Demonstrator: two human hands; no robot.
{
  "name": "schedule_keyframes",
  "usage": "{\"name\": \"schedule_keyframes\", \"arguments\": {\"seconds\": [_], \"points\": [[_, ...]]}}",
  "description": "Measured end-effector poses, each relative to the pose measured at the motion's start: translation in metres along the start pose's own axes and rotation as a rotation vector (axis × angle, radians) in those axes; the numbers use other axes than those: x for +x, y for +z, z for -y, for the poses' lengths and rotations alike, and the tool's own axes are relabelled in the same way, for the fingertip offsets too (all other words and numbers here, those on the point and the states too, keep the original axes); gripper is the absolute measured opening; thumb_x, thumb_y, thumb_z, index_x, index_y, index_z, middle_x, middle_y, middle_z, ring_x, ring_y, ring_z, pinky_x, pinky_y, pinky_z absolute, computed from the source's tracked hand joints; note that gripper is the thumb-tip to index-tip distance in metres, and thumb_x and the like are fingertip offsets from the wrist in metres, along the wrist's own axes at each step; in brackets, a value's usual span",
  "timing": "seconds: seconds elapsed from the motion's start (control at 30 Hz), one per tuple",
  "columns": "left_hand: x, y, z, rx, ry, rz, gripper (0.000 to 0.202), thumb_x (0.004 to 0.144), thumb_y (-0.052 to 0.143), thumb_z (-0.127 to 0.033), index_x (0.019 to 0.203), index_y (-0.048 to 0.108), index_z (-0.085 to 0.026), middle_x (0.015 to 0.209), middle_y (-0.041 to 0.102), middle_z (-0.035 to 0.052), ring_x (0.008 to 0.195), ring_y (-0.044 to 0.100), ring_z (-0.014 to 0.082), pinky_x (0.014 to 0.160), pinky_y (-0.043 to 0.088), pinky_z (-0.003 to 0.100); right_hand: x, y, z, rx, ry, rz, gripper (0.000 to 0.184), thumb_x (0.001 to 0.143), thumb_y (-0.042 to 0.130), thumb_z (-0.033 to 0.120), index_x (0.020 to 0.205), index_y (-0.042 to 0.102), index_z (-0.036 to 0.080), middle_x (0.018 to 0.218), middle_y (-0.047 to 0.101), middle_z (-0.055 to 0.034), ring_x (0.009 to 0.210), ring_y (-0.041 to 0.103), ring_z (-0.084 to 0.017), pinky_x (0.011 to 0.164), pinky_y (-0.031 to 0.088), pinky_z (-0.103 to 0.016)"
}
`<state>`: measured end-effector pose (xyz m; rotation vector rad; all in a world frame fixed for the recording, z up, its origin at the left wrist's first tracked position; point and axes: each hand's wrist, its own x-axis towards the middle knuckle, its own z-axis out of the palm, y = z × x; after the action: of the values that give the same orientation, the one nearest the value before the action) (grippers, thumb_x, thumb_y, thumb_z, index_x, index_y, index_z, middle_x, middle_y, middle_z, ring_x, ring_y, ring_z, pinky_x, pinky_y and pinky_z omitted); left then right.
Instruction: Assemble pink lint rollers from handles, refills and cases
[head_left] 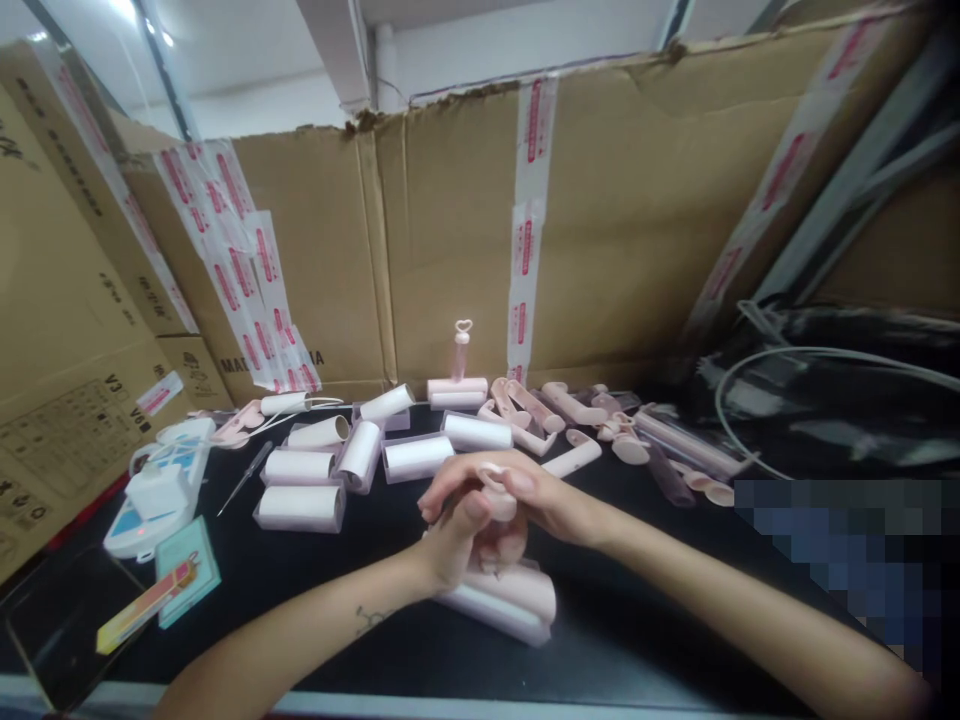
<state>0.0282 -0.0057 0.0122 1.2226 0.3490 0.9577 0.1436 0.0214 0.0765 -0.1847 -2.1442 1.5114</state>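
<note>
Both my hands meet over the black table (360,640), just in front of me. My left hand (457,540) is wrapped round a pink lint roller (510,600) whose white roll and pink cover stick out below the fist. My right hand (502,490) lies across the top of it, fingers curled over the roller's pink handle end. Behind my hands lie several white paper rolls in clear sleeves (416,455), and a finished pink roller with a heart-topped handle (459,385) stands upright.
Loose pink handles and covers (555,415) lie at the back right. A white and blue device (154,490), a teal card (180,570) and a thin tool (244,478) lie at left. Taped cardboard boxes (450,230) wall the back and left. Cables and black plastic (825,400) fill the right.
</note>
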Motion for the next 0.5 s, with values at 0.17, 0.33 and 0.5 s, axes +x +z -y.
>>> {"name": "schedule_keyframes", "arguments": {"seconds": [0.17, 0.33, 0.5], "points": [[0.007, -0.005, -0.002, 0.037, -0.05, 0.066, 0.079, 0.046, 0.025, -0.096, 0.046, 0.041, -0.019, 0.034, 0.029, -0.0072, 0.026, 0.027, 0.0049, 0.034, 0.033, 0.024, 0.008, -0.004, 0.016, -0.12, -0.132, -0.094, 0.051, 0.086, 0.042, 0.056, 0.105, 0.061, 0.012, 0.098, 0.064, -0.0118, 0.093, 0.06, -0.024, 0.084, 0.045, -0.04], [0.006, -0.008, -0.006, 0.109, -0.09, 0.095, 0.085, 0.048, 0.015, -0.096, 0.043, 0.046, -0.017, 0.04, 0.036, -0.0025, 0.038, 0.045, 0.011, 0.045, 0.04, 0.027, 0.009, 0.001, 0.037, -0.75, -0.202, -0.189, 0.025, 0.079, 0.058, 0.041, 0.078, 0.058, 0.016, 0.082, 0.055, -0.0048, 0.078, 0.05, -0.017, 0.073, 0.043, -0.032], [0.002, -0.004, -0.012, 0.089, -0.114, -0.019, 0.092, 0.026, 0.029, -0.098, 0.052, 0.056, -0.014, 0.05, 0.05, 0.0017, 0.057, 0.055, 0.0192, 0.058, 0.045, 0.034, 0.007, 0.0, 0.025, -0.524, -0.132, -0.189, 0.029, 0.087, 0.049, 0.042, 0.073, 0.053, 0.016, 0.074, 0.053, -0.0024, 0.071, 0.049, -0.014, 0.067, 0.042, -0.028]]}}
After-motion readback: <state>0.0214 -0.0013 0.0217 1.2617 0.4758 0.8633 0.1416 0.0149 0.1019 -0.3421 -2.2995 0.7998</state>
